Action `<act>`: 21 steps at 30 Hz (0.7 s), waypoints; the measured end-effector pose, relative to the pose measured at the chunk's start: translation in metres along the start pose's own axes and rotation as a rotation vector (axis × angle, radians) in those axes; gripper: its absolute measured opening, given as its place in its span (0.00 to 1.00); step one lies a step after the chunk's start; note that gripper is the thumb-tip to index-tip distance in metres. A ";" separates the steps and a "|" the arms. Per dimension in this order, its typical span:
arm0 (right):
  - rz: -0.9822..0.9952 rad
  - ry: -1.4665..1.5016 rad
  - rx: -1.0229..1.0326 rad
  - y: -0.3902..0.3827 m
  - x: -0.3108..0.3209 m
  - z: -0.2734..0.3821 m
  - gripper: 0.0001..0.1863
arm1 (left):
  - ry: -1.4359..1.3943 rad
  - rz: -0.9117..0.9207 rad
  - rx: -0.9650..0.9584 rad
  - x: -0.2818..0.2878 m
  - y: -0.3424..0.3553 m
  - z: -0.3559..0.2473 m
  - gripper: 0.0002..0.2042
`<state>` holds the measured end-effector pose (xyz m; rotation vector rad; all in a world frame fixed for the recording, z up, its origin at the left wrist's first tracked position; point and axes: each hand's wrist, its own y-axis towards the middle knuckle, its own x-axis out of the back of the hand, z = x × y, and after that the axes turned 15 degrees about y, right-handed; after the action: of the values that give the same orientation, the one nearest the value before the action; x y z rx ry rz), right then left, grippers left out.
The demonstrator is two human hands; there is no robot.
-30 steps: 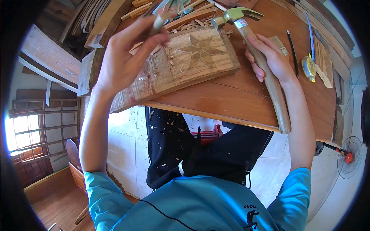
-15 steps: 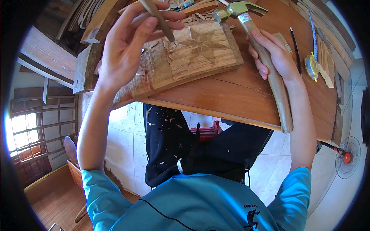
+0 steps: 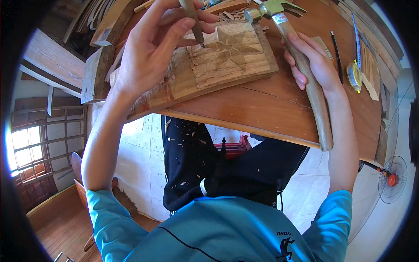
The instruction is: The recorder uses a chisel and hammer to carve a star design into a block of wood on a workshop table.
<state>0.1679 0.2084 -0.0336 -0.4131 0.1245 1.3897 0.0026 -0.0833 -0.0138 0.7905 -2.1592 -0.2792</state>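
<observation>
While the left hand (image 3: 150,52), half-curled, pinches a slim chisel (image 3: 197,34) tip-down (presumably to keep the point visible) by the carved star (image 3: 231,49), the right hand (image 3: 317,65) closes loosely round the hammer (image 3: 316,102) mid-handle, probably for balance; the head view shows the carved board (image 3: 187,89) lying on the table (image 3: 248,109), below the chisel

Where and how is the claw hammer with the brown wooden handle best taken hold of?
Probably low on the handle, from the near side, where its long, slim, bare end juts, clear of the shiny metal head and the right hand gripping higher up.
</observation>
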 end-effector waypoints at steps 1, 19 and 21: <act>0.000 0.000 -0.001 0.000 0.000 0.000 0.20 | 0.005 0.003 -0.015 0.000 -0.001 0.001 0.14; -0.026 -0.056 0.047 -0.020 -0.032 0.016 0.18 | -0.055 -0.074 0.031 -0.007 -0.009 -0.004 0.13; 0.003 -0.204 0.205 -0.031 -0.046 0.031 0.16 | 0.040 -0.010 0.012 -0.004 -0.008 -0.012 0.11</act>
<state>0.1848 0.1731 0.0163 -0.0995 0.0988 1.3984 0.0171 -0.0865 -0.0115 0.8069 -2.1213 -0.2540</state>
